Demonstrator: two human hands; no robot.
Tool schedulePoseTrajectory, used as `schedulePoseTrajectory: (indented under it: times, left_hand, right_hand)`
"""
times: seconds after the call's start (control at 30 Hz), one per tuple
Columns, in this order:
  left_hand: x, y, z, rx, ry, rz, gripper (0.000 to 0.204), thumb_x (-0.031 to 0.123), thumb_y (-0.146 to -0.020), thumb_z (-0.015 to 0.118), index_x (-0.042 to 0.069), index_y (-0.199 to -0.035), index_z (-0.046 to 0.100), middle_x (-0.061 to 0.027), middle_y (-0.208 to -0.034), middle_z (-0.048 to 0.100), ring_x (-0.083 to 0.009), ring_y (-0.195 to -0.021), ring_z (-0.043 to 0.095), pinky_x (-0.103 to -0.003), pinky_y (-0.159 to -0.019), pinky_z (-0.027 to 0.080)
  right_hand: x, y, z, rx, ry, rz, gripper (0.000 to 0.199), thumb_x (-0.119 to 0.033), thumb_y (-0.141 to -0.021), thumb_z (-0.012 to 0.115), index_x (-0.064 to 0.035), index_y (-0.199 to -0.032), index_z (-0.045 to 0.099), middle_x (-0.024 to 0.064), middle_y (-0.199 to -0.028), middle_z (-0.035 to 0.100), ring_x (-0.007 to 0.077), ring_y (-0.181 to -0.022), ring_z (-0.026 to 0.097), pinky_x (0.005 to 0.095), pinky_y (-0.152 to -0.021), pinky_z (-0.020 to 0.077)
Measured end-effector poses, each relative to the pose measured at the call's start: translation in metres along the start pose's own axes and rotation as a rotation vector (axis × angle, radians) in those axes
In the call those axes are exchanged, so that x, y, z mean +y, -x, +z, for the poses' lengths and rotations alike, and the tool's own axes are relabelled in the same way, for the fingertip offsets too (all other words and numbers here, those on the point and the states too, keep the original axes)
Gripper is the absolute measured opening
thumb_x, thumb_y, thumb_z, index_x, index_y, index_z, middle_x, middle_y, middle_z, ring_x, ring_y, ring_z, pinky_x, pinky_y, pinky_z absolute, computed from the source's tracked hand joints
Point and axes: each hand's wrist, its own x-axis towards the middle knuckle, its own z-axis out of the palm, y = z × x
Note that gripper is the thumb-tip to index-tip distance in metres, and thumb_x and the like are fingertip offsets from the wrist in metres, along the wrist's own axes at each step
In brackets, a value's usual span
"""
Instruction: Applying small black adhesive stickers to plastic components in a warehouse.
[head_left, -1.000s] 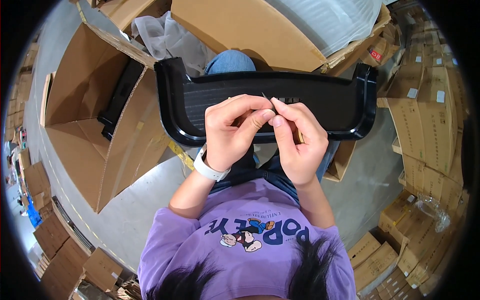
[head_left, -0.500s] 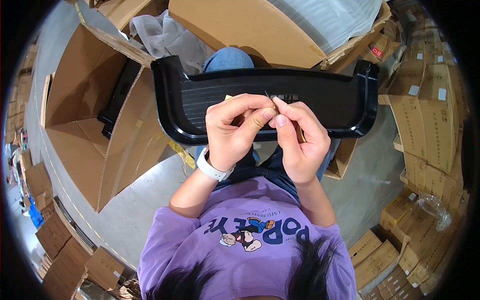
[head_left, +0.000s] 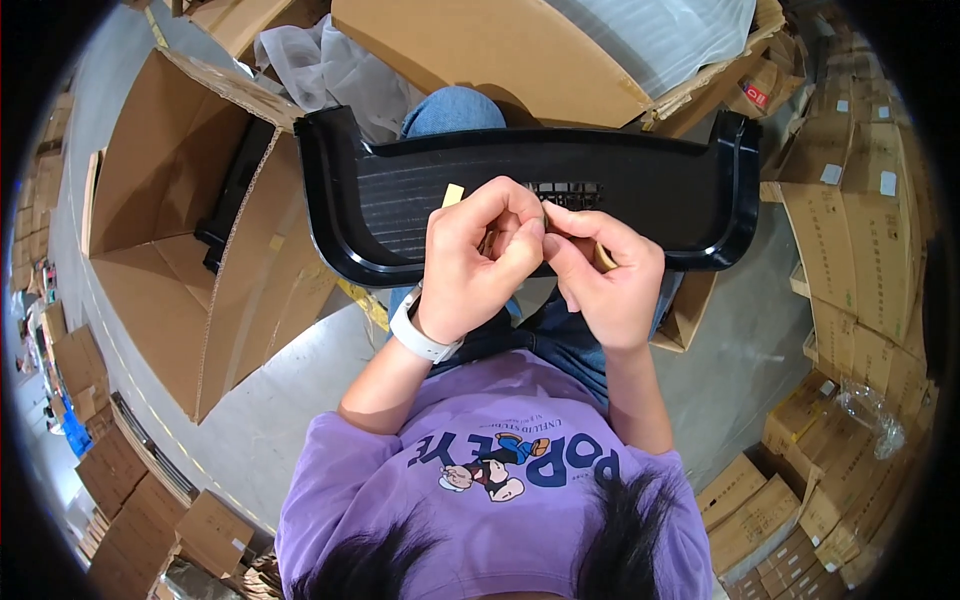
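Both hands meet above a black plastic panel (head_left: 460,245) with raised, curved edges, which lies in front of my body. My left hand (head_left: 482,255), with a white watch band at the wrist, is closed in a pinch. A narrow pale yellow strip (head_left: 453,195) sticks out behind its knuckles. My right hand (head_left: 608,275) pinches at the same spot, its fingertips touching the left ones. Another yellowish edge (head_left: 604,258) shows under its curled fingers. What lies between the fingertips is mostly hidden. Just beyond the hands, a small slotted grid (head_left: 575,190) sits on the panel.
An open cardboard box (head_left: 150,270) with a black part inside stands at the left. Beyond the panel are a large carton (head_left: 500,60) and white foam wrap (head_left: 335,70). Stacked cartons (head_left: 850,230) line the right, with clear plastic (head_left: 872,415) on them.
Both hands have turned slightly, and the fingertips have drawn closer together. More of the yellow strip shows behind my left hand. The panel has shifted up slightly.
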Motion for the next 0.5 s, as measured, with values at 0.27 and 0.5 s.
schedulePoseTrajectory:
  times: [0.27,0.5]
  left_hand:
    - [-0.006,-0.001,-0.006,-0.088,-0.116,0.058,0.004,-0.001,-0.075,0.057,0.002,-0.074,0.055,0.0009,-0.069,0.048,-0.002,-0.056,0.039,-0.018,-0.048,0.029]
    - [-0.009,0.002,-0.03,0.09,-0.005,0.08,0.004,0.001,-0.075,0.053,0.003,-0.072,0.05,-0.0095,-0.113,0.05,-0.0054,-0.072,0.042,-0.019,-0.061,0.034]
  right_hand:
    - [0.002,-0.003,-0.01,-0.056,-0.21,0.221,0.016,0.001,-0.083,0.063,0.0047,-0.099,0.064,0.0073,-0.072,0.064,0.0022,-0.045,0.047,0.0165,-0.038,0.0346]
    - [0.012,-0.008,-0.061,0.386,0.244,-0.018,0.006,0.001,-0.081,0.063,0.0021,-0.087,0.065,0.0047,-0.069,0.063,0.0039,-0.05,0.049,0.0165,-0.044,0.0339]
